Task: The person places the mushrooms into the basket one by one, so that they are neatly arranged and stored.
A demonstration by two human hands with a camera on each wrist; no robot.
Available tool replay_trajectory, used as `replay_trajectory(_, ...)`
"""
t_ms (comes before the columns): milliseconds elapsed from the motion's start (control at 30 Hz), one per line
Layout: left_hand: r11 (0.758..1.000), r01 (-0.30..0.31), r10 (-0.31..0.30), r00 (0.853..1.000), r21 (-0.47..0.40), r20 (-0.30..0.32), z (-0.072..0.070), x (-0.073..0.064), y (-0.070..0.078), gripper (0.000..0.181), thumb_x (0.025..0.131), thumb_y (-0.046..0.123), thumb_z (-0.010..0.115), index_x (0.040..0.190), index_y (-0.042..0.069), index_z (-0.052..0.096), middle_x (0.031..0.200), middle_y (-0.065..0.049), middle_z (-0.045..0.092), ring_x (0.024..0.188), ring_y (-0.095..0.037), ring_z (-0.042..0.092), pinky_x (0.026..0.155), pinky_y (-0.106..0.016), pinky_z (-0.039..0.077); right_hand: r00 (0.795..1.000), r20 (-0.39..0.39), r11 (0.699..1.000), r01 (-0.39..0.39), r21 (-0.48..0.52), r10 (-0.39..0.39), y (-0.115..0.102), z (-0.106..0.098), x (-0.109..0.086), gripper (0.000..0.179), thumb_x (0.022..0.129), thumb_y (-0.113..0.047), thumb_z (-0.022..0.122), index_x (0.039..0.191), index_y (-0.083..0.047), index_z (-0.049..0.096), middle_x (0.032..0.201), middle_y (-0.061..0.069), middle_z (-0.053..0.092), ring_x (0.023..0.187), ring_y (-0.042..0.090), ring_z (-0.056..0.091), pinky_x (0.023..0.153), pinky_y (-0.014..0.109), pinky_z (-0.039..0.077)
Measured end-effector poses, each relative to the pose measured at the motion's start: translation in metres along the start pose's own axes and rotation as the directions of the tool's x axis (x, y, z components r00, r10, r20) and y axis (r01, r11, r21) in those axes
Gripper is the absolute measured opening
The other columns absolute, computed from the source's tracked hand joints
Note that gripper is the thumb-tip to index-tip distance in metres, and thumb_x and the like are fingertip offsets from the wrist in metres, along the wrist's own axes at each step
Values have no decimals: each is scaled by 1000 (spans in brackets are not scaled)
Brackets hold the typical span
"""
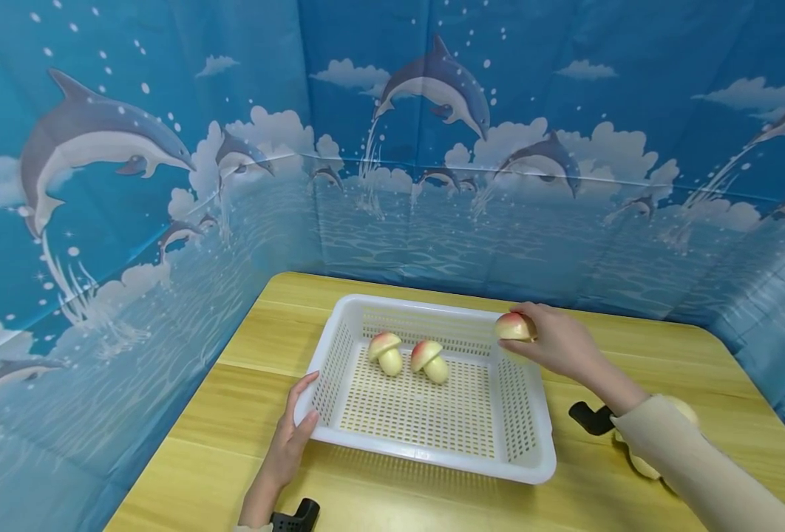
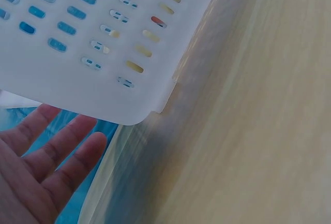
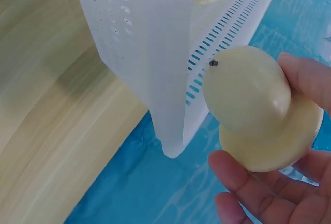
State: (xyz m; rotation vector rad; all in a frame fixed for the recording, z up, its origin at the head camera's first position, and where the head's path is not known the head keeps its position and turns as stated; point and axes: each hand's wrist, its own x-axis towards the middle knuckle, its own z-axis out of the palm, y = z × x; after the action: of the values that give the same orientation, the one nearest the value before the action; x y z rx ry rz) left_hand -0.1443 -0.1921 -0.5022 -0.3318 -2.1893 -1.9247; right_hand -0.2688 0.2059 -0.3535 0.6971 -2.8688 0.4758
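A white perforated plastic basket stands on the table, with two toy mushrooms lying inside, a left one and a right one. Both have red-and-cream caps and pale stems. My right hand grips a third toy mushroom over the basket's far right corner. The right wrist view shows that mushroom's pale stem held between thumb and fingers around the cap. My left hand touches the basket's left rim; in the left wrist view its fingers are fairly straight at the basket's edge.
More pale mushroom pieces lie on the wooden table at the right, partly hidden by my right sleeve. A dolphin-printed blue curtain hangs behind and beside the table. Black wrist mounts show at both wrists.
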Motion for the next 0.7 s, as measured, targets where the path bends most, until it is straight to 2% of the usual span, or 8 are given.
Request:
replay_trajectory(333, 1000, 19, -19, 1000, -19, 3, 0, 0, 0, 53, 96, 15, 37, 147, 22, 27, 145, -14, 35, 122, -35, 42, 92, -45, 40, 997, 79, 1000, 13, -15, -12, -6, 4, 14, 57, 81, -39, 73, 121, -1, 58, 97, 11, 62, 73, 21, 57, 57, 36, 46)
replay_trajectory(700, 1000, 3, -3, 1000, -9, 5, -1, -1, 2, 53, 96, 14, 37, 147, 21, 28, 145, -15, 35, 121, -35, 42, 91, -42, 40, 990, 132, 998, 56, -6, -55, -8, 10, 22, 53, 80, -35, 75, 117, 0, 60, 93, 6, 63, 71, 17, 55, 58, 34, 44)
